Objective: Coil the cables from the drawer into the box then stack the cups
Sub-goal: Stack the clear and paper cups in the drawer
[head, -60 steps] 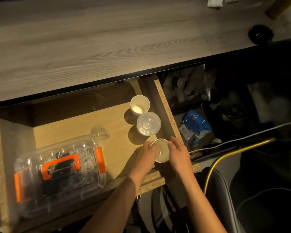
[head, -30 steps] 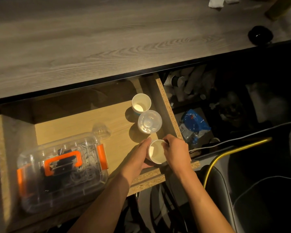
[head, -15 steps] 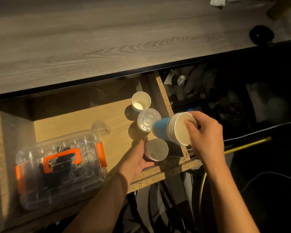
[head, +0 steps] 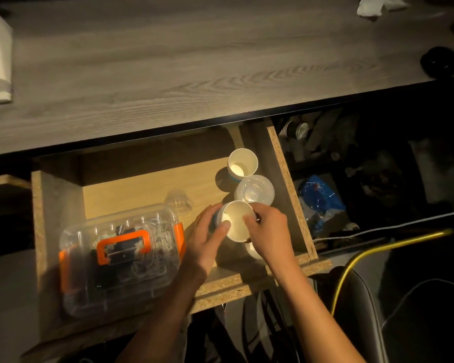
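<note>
Both hands hold a stack of paper cups point(head: 235, 221) above the open wooden drawer point(head: 55, 205), mouth facing up toward me. My left hand point(head: 207, 237) grips the stack's blue side, thumb on the rim. My right hand point(head: 266, 231) pinches the rim's right edge. A single white cup point(head: 252, 249) shows partly beneath my right hand. Another paper cup point(head: 242, 165) stands at the drawer's back right, with a clear plastic cup point(head: 254, 191) just in front of it. The clear box point(head: 121, 255) with orange latches holds coiled cables at the drawer's left.
A small clear plastic cup point(head: 180, 203) lies behind the box. The grey desk top point(head: 194, 61) overhangs the drawer's back. Right of the drawer wall is a dark space with a blue bag point(head: 320, 200), a white cable point(head: 378, 230) and a yellow cable point(head: 372, 252).
My right hand brought the cup stack from the right into the drawer, over the single cup. My left hand left that cup and took hold of the stack's side.
</note>
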The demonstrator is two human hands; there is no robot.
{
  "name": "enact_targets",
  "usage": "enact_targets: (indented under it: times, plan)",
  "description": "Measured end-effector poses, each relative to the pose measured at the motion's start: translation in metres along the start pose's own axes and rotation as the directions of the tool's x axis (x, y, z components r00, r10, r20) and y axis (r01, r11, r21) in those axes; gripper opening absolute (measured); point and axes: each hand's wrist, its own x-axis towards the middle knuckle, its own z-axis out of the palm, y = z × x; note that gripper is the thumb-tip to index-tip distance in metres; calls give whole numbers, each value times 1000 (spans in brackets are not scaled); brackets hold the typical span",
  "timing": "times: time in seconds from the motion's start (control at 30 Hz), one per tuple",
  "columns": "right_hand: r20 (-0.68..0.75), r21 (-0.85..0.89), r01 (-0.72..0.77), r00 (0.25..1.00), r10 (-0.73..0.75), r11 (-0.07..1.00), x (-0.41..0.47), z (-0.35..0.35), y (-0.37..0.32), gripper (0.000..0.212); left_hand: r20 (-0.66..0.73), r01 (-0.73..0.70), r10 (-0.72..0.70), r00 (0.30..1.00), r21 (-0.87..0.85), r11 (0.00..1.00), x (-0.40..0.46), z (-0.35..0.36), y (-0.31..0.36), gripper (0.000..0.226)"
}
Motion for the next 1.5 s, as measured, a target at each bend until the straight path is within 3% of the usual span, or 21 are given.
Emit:
enact_targets:
  times: [0.07, 0.17, 0.23, 0.3, 0.4, 0.5, 0.57, 0.73, 0.9, 1.0, 1.17, 1.3, 1.37, 1.5]
  plan:
    - [48, 64, -15, 999, 12, 998, 1, 3, 3, 20, -26, 42, -42, 999, 18, 999, 5, 1, -3, 43]
    - [-63, 133, -33, 997, 42, 991, -6, -6, 10, 15, -82, 159, -179, 980, -204, 966, 12, 2, -10, 33]
    - [-188, -5, -85, 979, 83, 996, -10, -12, 21, 23, -109, 183, -211, 971, -223, 958, 13, 2, -15, 36]
    - [-153, -168, -155, 980, 130, 974, -13, -11, 33, 36, -121, 209, -240, 963, -223, 952, 14, 4, -24, 36]
    - [-21, -308, -201, 979, 205, 930, -13, 0, 45, 38, -145, 279, -295, 944, -123, 952, 24, 12, -39, 31]
    - [-147, -367, -235, 970, 193, 900, -10, 1, 52, 35, -126, 315, -306, 944, 55, 947, 36, 17, -52, 29]
    - [-214, -383, -254, 960, 182, 888, -8, -2, 56, 36, -63, 319, -316, 947, 60, 946, 38, 25, -48, 39]
    - [-227, -381, -268, 955, 192, 885, -6, -10, 62, 46, -62, 341, -335, 940, 225, 913, 42, 36, -43, 36]
    - [-313, -432, -144, 950, 1, 891, -15, -16, 60, 43, -29, 325, -341, 940, 390, 862, 41, 27, -46, 38]
    - [-266, -381, -57, 963, -51, 923, -17, -20, 62, 40, 53, 347, -407, 912, 433, 832, 39, 29, -52, 37]
    - [-104, -280, 145, 978, -180, 949, -10, -14, 68, 40, 103, 427, -447, 888, 172, 888, 39, 39, -46, 20]
    - [-58, -291, 134, 986, -158, 947, -9, -12, 73, 54, 81, 305, -338, 937, 279, 911, 44, 34, -50, 32]
    - [-1, -355, 95, 995, -102, 930, -9, -12, 69, 58, 103, 265, -310, 945, 312, 912, 45, 36, -53, 36]
    - [122, -611, 112, 991, -47, 784, -13, -19, 60, 61, 152, 180, -259, 954, 401, 898, 42, 42, -52, 29]
